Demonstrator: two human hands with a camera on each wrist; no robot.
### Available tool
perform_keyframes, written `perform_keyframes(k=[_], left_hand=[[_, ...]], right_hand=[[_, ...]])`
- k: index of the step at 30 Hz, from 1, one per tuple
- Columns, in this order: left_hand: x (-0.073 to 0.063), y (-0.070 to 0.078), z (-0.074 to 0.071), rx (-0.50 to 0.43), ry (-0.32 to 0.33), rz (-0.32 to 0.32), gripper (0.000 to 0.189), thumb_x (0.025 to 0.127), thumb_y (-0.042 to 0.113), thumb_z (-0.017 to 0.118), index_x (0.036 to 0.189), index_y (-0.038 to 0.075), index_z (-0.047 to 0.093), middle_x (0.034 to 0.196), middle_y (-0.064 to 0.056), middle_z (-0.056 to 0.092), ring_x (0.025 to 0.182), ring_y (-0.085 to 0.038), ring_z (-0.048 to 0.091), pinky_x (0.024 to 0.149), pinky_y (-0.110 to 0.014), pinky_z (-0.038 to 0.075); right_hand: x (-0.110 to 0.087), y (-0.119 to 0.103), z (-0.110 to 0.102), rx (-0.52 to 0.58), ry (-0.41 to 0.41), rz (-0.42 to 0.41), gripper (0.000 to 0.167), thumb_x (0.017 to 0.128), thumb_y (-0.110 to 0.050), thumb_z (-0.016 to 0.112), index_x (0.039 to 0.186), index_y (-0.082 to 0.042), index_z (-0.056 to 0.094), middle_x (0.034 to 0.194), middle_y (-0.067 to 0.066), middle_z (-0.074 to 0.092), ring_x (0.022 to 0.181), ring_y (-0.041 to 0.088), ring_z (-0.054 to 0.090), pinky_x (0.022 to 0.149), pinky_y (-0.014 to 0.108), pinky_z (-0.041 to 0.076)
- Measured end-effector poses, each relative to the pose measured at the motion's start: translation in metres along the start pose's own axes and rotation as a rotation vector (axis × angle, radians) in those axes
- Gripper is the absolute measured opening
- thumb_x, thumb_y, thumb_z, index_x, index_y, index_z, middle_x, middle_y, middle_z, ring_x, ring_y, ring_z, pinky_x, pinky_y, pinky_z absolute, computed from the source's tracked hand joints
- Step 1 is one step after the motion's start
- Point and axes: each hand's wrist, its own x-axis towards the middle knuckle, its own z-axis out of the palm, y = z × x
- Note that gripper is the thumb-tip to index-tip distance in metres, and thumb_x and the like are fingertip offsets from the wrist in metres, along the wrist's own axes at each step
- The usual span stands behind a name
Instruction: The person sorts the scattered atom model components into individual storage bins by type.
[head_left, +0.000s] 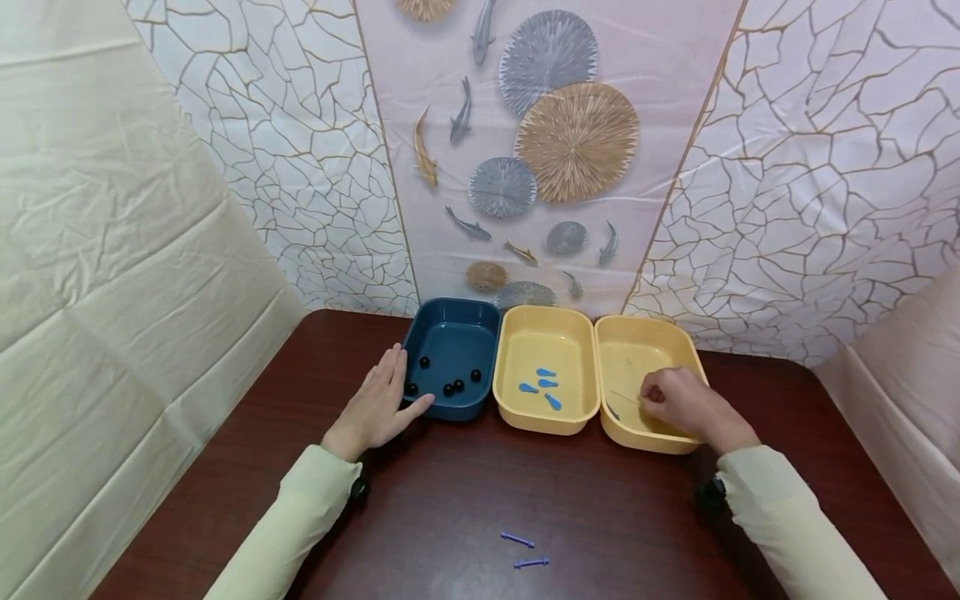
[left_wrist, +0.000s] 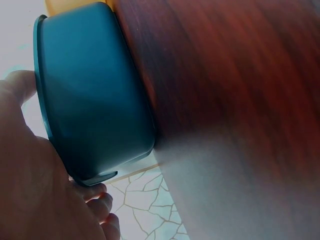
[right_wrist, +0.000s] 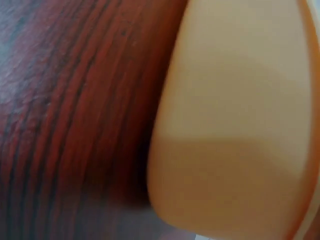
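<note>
My left hand (head_left: 375,404) lies against the left side of the dark blue tray (head_left: 442,312), fingers extended and thumb over its front corner. In the left wrist view, the hand (left_wrist: 37,190) borders the rim of that tray (left_wrist: 92,95). Several black balls (head_left: 459,386) lie inside the blue tray. My right hand (head_left: 686,404) is inside the right yellow tray (head_left: 648,440), fingertips bent together, seeming to pinch a thin pale stick (head_left: 624,397). A small dark sliver (head_left: 613,412) lies near it. The right wrist view shows only the yellow tray's outer wall (right_wrist: 230,115), not the fingers.
Between those trays stands another yellow tray (head_left: 543,425) holding several blue drop-shaped pieces (head_left: 547,383). Two small purple rods (head_left: 531,563) lie on the dark wooden table (head_left: 450,500) near its front. A patterned curtain (head_left: 525,250) hangs behind the trays.
</note>
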Motion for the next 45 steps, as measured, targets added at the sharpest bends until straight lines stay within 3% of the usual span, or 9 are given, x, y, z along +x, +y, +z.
perform_keyframes(k=[6, 13, 25, 32, 37, 45], left_hand=[[-0.002, -0.002, -0.001, 0.000, -0.004, -0.005, 0.099, 0.105, 0.062, 0.048, 0.168, -0.003, 0.007, 0.179, -0.020, 0.004, 0.166, -0.040, 0.008, 0.133, -0.059, 0.015], [0.000, -0.002, 0.000, -0.003, 0.006, 0.008, 0.099, 0.105, 0.061, 0.048, 0.168, -0.004, 0.008, 0.178, -0.021, 0.005, 0.166, -0.042, 0.009, 0.132, -0.061, 0.016], [0.001, -0.001, 0.001, -0.010, 0.008, 0.017, 0.100, 0.104, 0.062, 0.049, 0.168, -0.004, 0.009, 0.178, -0.021, 0.005, 0.166, -0.042, 0.009, 0.133, -0.060, 0.016], [0.001, -0.002, 0.001, 0.002, 0.007, 0.010, 0.099, 0.104, 0.062, 0.048, 0.168, -0.003, 0.009, 0.179, -0.020, 0.005, 0.166, -0.041, 0.009, 0.133, -0.059, 0.016], [0.001, -0.002, 0.001, 0.008, 0.010, 0.009, 0.099, 0.105, 0.062, 0.048, 0.168, -0.004, 0.010, 0.178, -0.020, 0.006, 0.166, -0.042, 0.010, 0.133, -0.060, 0.017], [0.000, -0.002, 0.001, 0.006, 0.010, 0.015, 0.099, 0.105, 0.062, 0.048, 0.167, -0.005, 0.007, 0.178, -0.022, 0.004, 0.166, -0.042, 0.007, 0.133, -0.061, 0.016]], right_hand=[[-0.002, -0.006, -0.017, -0.002, 0.043, 0.017, 0.004, 0.089, -0.008, 0.078, 0.091, -0.005, 0.078, 0.081, 0.001, 0.075, 0.076, 0.013, 0.068, 0.070, 0.036, 0.059], [-0.013, -0.024, -0.035, -0.034, 0.069, -0.074, 0.005, 0.085, -0.006, 0.081, 0.089, -0.005, 0.077, 0.077, -0.003, 0.074, 0.070, 0.008, 0.068, 0.065, 0.029, 0.058], [-0.038, -0.075, -0.053, -0.049, 0.058, -0.267, 0.013, 0.083, -0.006, 0.086, 0.092, -0.009, 0.077, 0.087, -0.005, 0.073, 0.076, 0.010, 0.068, 0.068, 0.027, 0.060], [-0.049, -0.101, -0.043, -0.025, 0.050, -0.413, 0.017, 0.082, -0.004, 0.086, 0.093, -0.012, 0.076, 0.087, -0.005, 0.072, 0.077, 0.007, 0.066, 0.066, 0.023, 0.058], [-0.055, -0.121, -0.029, 0.017, -0.012, -0.470, 0.018, 0.083, -0.006, 0.086, 0.091, -0.017, 0.074, 0.084, -0.008, 0.067, 0.073, 0.003, 0.061, 0.063, 0.018, 0.052], [-0.061, -0.153, -0.005, 0.004, -0.085, -0.557, 0.014, 0.085, -0.014, 0.086, 0.096, -0.013, 0.076, 0.089, -0.007, 0.069, 0.078, -0.003, 0.059, 0.068, 0.015, 0.053]])
